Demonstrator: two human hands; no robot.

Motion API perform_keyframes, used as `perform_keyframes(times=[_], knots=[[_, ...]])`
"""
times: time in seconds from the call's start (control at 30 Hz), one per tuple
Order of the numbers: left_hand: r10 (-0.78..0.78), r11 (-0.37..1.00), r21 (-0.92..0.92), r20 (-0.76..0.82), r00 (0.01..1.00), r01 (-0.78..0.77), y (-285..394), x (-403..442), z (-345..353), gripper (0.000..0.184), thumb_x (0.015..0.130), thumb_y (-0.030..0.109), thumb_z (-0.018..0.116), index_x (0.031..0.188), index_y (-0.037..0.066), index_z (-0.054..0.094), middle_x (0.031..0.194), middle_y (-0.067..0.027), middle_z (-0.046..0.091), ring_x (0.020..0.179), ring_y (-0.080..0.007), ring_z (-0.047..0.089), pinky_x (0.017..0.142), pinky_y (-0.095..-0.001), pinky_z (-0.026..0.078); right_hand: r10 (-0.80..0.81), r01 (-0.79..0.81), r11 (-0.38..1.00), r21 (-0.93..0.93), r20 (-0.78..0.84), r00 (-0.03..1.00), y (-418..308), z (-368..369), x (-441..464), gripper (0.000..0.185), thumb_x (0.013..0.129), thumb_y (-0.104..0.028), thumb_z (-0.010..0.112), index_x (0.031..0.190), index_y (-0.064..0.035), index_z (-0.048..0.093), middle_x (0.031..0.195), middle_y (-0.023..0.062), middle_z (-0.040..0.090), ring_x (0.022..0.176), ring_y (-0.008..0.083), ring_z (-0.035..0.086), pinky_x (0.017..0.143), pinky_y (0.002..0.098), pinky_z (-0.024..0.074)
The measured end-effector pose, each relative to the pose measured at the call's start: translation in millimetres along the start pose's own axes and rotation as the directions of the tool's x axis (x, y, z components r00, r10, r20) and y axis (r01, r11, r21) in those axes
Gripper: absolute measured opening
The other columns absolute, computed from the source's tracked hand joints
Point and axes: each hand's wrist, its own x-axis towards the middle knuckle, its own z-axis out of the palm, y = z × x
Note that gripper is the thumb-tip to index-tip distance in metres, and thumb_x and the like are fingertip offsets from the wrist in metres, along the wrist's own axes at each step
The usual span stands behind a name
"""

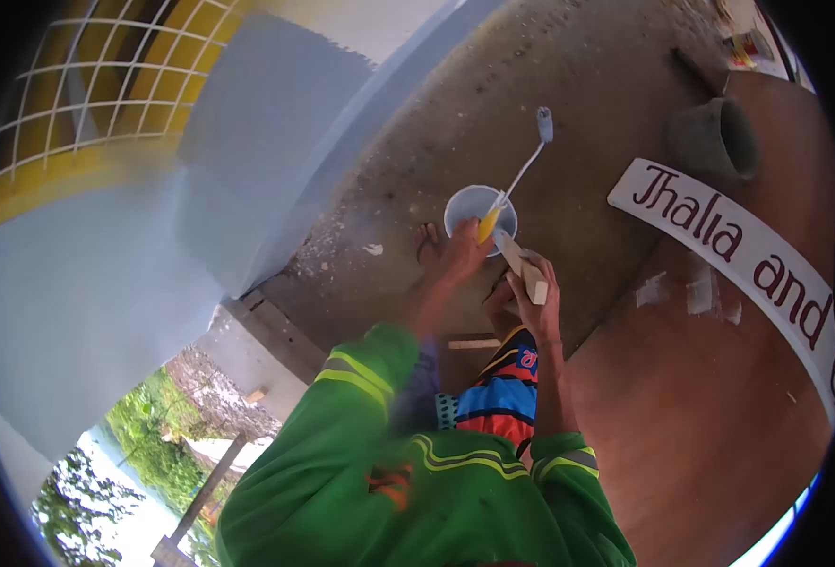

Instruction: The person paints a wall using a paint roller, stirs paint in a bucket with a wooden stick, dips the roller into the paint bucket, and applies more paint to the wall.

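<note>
My left hand [464, 253] is closed around the yellow handle of a paint roller [488, 225]. The roller's thin white frame reaches up and right, and its small grey-blue roller head [545, 125] is over the concrete floor beyond the bucket. Below the handle stands a pale bucket [452, 209] with grey-blue inside. My right hand [547, 300] grips a light strip of wood [523, 267], its far end at the bucket's near right rim. Whether that end touches the rim, I cannot tell.
A partly grey-painted wall [275, 104] with a white grille [96, 99] rises at left. On the right are a dark bucket [710, 140], a lettered white sign [720, 222] and a reddish-brown surface [682, 406]. A wood piece [473, 341] lies near my feet.
</note>
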Motion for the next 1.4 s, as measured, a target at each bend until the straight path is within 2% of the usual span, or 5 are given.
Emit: perform_keyframes(times=[0.63,0.73,0.83,1.13,1.4], knots=[[0.138,0.977,0.173,-0.062,0.988,-0.125,-181.5,266.3,20.9,0.032,0.088,0.018,0.069,0.111,0.001,0.054,0.103,-0.0284,0.064,0.098,-0.0475,0.062,0.080,-0.0520,0.048,-0.382,0.379,0.924,-0.056,-0.083,0.920,200.9,122.9,232.1,0.023,0.083,-0.008,0.072,0.105,-0.0056,0.065,0.110,0.0094,0.067,0.098,0.0278,0.061,0.088,0.0380,0.0508],[0.169,0.953,0.266,-0.069,0.983,-0.146,-219.8,305.3,-0.3,0.034,0.089,0.018,0.070,0.113,0.001,0.053,0.103,-0.0287,0.064,0.100,-0.0484,0.062,0.081,-0.0530,0.048,-0.121,0.173,0.829,0.532,-0.131,0.984,223.9,160.9,238.9,0.014,0.089,-0.008,0.070,0.101,-0.0050,0.063,0.105,0.0074,0.065,0.097,0.0181,0.061,0.087,0.0331,0.0494],[0.166,0.910,0.397,-0.080,0.983,-0.122,-250.3,323.4,-0.9,0.037,0.090,0.021,0.071,0.114,0.000,0.050,0.104,-0.0286,0.064,0.100,-0.0489,0.062,0.082,-0.0531,0.048,-0.147,0.187,0.818,0.543,-0.117,0.982,244.2,196.0,260.3,0.007,0.094,-0.008,0.066,0.097,-0.0047,0.061,0.098,0.0045,0.063,0.093,0.0113,0.057,0.084,0.0297,0.0478],[0.106,0.865,0.501,-0.234,0.966,0.026,-135.6,143.6,-78.0,0.038,0.095,0.028,0.069,0.109,-0.001,0.048,0.097,-0.0267,0.062,0.089,-0.0460,0.060,0.076,-0.0505,0.046,-0.489,0.598,0.662,0.452,-0.345,0.801,247.6,202.6,295.5,0.005,0.092,0.000,0.061,0.090,-0.0038,0.059,0.087,0.0019,0.061,0.077,0.0125,0.054,0.071,0.0281,0.0443],[-0.230,0.863,0.335,-0.405,0.885,0.378,-105.1,47.0,-63.3,0.044,0.091,0.032,0.074,0.105,-0.002,0.050,0.082,-0.0256,0.063,0.075,-0.0448,0.060,0.068,-0.0488,0.047,-0.375,0.430,0.688,0.584,-0.220,0.900,293.2,312.3,316.2,0.016,0.087,-0.012,0.075,0.093,0.0003,0.066,0.080,0.0040,0.066,0.075,0.0143,0.062,0.067,0.0323,0.0499]])
